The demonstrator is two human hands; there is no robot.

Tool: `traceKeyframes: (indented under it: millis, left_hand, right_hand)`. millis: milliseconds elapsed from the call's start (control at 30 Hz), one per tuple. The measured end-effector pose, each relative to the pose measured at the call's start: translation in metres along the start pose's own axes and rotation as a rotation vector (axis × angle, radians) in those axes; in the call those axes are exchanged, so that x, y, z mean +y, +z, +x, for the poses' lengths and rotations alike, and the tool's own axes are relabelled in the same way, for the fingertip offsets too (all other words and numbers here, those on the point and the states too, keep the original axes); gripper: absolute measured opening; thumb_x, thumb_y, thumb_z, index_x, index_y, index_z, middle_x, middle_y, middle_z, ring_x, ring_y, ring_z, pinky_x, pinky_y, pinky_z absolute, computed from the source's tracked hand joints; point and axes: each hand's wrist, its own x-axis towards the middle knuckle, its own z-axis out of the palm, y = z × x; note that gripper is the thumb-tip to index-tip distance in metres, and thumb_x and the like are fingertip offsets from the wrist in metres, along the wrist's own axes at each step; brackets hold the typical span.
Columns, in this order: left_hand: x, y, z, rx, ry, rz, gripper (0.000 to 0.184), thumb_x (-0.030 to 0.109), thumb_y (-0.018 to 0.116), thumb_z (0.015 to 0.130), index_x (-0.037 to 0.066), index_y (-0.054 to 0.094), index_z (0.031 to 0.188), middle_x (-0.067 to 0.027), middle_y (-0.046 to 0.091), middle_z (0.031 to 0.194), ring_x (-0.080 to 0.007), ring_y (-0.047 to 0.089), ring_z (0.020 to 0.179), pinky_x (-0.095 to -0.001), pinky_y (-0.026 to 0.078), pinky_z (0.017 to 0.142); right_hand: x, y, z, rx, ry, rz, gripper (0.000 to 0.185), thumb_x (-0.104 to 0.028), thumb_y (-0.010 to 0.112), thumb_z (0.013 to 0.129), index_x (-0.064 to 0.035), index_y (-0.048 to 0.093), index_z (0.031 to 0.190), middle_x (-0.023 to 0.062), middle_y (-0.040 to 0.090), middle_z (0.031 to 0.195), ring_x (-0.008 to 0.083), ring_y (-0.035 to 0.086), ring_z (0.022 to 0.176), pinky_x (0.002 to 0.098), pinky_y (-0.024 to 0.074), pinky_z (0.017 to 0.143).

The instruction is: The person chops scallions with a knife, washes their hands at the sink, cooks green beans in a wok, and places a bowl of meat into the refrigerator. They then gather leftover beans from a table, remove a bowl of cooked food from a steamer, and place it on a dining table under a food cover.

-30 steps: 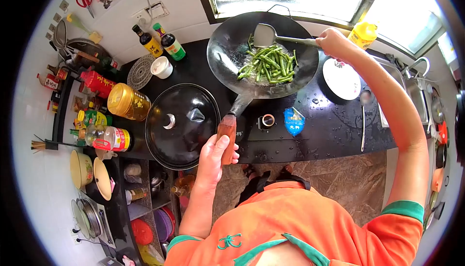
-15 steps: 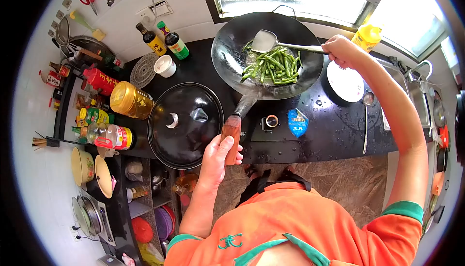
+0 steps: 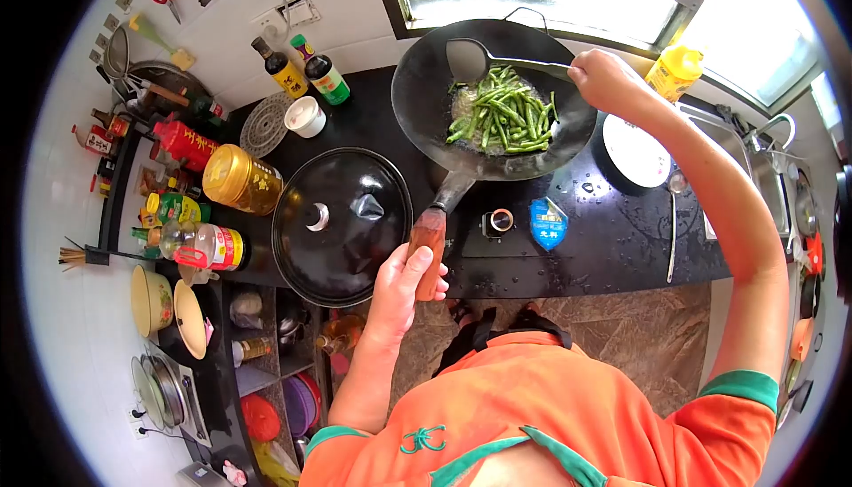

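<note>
Green beans (image 3: 508, 114) lie heaped in the middle of a dark wok (image 3: 426, 101) that stands on the black counter. My left hand (image 3: 404, 287) is closed around the wok's wooden handle (image 3: 430, 252). Above the far right side of the wok, my right hand (image 3: 605, 83) grips the handle of a spatula (image 3: 468, 59). The spatula's blade is at the far left of the beans, its dark face toward me; I cannot tell whether it touches the wok wall.
Left of the wok handle lies a large black lid (image 3: 342, 239). A white plate (image 3: 636, 150) and a ladle (image 3: 674, 221) are on the right, near the sink (image 3: 768, 181). Sauce bottles (image 3: 321, 72), a white tub (image 3: 305, 117) and a yellow-lidded jar (image 3: 240, 179) stand at the left.
My right hand has shifted a little left, carrying the spatula. Its blade has moved up and left and turned from a bright face to a dark one. My left hand still holds the handle.
</note>
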Motion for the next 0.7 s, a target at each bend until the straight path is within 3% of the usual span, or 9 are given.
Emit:
traceKeyframes:
  millis: [700]
  left_hand:
    - [-0.002, -0.003, 0.005, -0.023, 0.023, 0.078, 0.047, 0.044, 0.059, 0.079, 0.002, 0.05, 0.098, -0.0059, 0.055, 0.068, -0.0118, 0.055, 0.053, -0.0234, 0.047, 0.047]
  right_hand:
    - [-0.057, -0.012, -0.005, -0.137, -0.116, -0.407, 0.015, -0.009, 0.054, 0.072, -0.0013, 0.064, 0.081, 0.0183, 0.063, 0.079, 0.0315, 0.062, 0.075, 0.0377, 0.0502, 0.065]
